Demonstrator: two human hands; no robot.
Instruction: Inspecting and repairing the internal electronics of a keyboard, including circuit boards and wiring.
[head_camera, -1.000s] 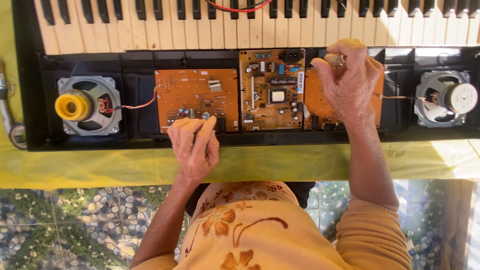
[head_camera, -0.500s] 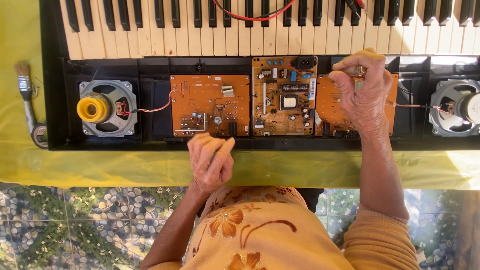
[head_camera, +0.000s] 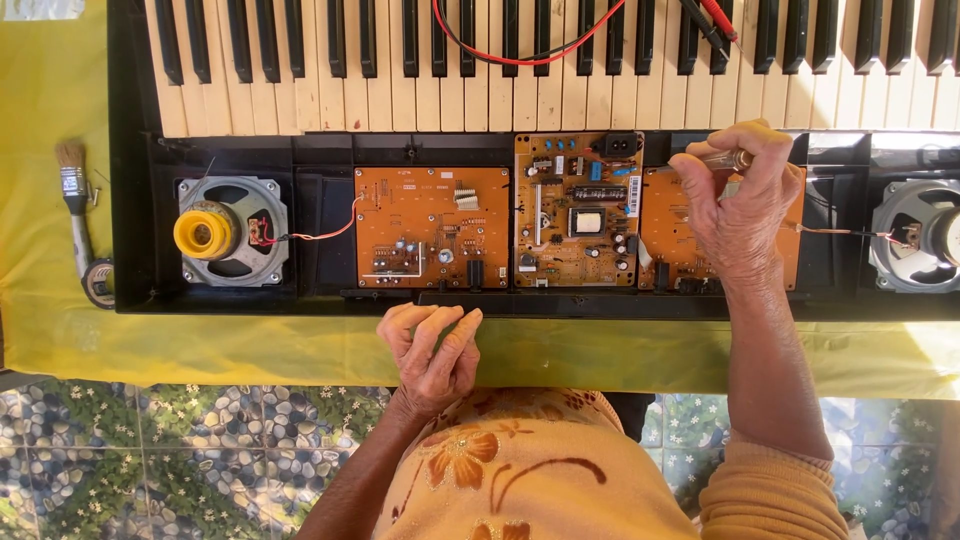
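While closed: right hand (head_camera: 740, 205) on screwdriver (head_camera: 722, 160).

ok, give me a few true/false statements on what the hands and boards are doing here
1. The right hand holds a thin tool over a circuit board. True.
2. The left hand grips the paintbrush. False: it rests at the keyboard's front edge; the brush lies on the yellow cloth.
3. Red and black leads lie across the keys. True.
4. The left speaker has a blue centre. False: yellow.
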